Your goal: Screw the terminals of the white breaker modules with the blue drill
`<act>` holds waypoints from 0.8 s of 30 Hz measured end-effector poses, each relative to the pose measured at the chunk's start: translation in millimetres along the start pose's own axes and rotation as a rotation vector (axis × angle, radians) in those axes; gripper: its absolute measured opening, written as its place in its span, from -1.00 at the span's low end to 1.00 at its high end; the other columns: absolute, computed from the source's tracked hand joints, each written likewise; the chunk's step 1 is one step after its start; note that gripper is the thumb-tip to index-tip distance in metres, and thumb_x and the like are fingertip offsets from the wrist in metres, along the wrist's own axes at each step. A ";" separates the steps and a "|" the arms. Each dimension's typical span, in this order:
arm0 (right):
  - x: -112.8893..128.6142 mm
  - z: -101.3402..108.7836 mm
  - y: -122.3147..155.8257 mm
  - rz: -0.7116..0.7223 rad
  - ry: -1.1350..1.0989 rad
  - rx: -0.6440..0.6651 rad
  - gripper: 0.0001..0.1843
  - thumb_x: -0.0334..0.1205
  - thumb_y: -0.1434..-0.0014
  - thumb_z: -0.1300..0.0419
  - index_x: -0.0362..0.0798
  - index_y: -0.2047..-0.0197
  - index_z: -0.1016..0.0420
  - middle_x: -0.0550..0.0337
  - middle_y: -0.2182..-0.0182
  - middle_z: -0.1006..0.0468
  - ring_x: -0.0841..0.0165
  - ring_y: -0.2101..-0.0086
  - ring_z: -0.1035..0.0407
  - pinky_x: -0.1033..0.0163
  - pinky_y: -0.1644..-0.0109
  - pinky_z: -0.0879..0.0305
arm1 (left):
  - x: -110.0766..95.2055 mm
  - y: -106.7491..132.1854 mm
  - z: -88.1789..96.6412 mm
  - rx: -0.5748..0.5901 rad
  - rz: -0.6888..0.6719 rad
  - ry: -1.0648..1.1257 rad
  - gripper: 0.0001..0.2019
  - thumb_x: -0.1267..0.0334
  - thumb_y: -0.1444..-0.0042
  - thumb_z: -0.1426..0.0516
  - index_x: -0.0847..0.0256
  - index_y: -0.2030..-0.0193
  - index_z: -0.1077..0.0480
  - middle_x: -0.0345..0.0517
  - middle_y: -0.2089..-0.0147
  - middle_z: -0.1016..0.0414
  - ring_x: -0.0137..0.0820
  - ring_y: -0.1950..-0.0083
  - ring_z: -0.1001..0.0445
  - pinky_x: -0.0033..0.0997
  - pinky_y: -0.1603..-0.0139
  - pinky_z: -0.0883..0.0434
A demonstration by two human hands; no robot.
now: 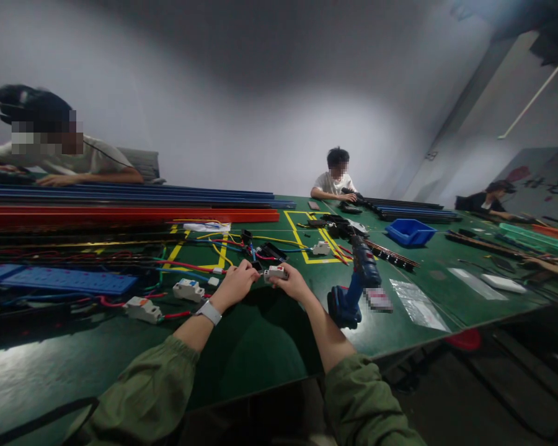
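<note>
My right hand is closed around a small grey-white circuit breaker, held just above the green table. My left hand is pinched at the breaker's left end, where a thin wire meets it; what the fingers hold is too small to make out. A white band sits on my left wrist. Both sleeves are olive green.
A blue cordless drill stands right of my right hand. More white breakers with red, blue and yellow wires lie to the left. Long red and blue rails run along the far left. A blue bin sits far right. Three other people sit around the table.
</note>
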State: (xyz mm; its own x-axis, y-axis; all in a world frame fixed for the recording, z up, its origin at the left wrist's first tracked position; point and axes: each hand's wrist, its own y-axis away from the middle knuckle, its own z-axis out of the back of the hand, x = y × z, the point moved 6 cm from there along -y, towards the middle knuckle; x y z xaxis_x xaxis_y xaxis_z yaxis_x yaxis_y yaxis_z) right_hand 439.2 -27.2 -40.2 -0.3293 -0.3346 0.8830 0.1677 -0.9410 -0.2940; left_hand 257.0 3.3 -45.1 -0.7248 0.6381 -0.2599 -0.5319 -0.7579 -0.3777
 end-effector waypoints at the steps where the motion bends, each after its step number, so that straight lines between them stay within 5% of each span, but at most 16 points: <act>1: -0.6 0.2 -0.3 -0.004 0.004 -0.005 -0.73 -0.11 -0.08 -0.31 -0.04 0.19 -0.43 0.26 0.36 -0.52 0.37 0.43 -0.43 0.28 0.31 -0.32 | -2.8 -0.9 1.3 -0.004 0.005 -0.022 -0.70 0.19 -0.34 0.07 0.11 0.16 -0.50 0.00 0.01 -0.37 -0.27 0.05 -0.39 -0.18 -0.04 -0.24; 11: -11.7 0.3 -6.2 -0.092 -0.092 -0.064 -0.69 -0.16 -0.03 -0.32 -0.03 0.16 -0.40 0.25 0.36 -0.52 0.39 0.49 -0.42 0.29 0.42 -0.34 | -17.0 -0.2 -5.5 -0.270 0.230 -0.022 -0.67 0.15 -0.35 0.08 0.18 0.17 -0.48 0.09 0.09 -0.33 -0.16 0.00 -0.35 -0.06 -0.10 -0.22; 18: -25.6 3.2 2.3 -0.216 -0.256 -0.102 -0.61 -0.07 -0.08 -0.34 -0.01 0.10 -0.34 0.17 0.28 -0.56 0.41 0.54 -0.42 0.33 0.54 -0.30 | 6.5 1.1 -5.8 -0.187 0.076 0.103 -0.72 0.17 -0.32 0.00 0.08 0.15 -0.54 -0.02 0.04 -0.32 -0.26 -0.02 -0.35 -0.14 -0.15 -0.21; 24: -28.5 -1.7 0.9 -0.247 -0.290 -0.083 -0.62 -0.04 -0.09 -0.34 -0.02 0.09 -0.38 0.15 0.28 -0.59 0.40 0.53 -0.44 0.34 0.55 -0.29 | 5.9 2.8 -2.9 -0.119 -0.025 0.055 -0.76 0.16 -0.28 -0.06 0.04 0.13 -0.58 -0.04 0.06 -0.37 -0.29 0.06 -0.34 -0.12 -0.14 -0.16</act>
State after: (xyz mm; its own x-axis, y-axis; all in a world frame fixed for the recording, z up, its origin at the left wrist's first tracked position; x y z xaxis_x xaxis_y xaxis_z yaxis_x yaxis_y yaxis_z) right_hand 447.2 -18.6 -66.2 -0.0721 -0.0805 0.9941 0.0366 -0.9963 -0.0780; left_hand 252.6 5.3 -50.2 -0.6854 0.6653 -0.2960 -0.4912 -0.7225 -0.4865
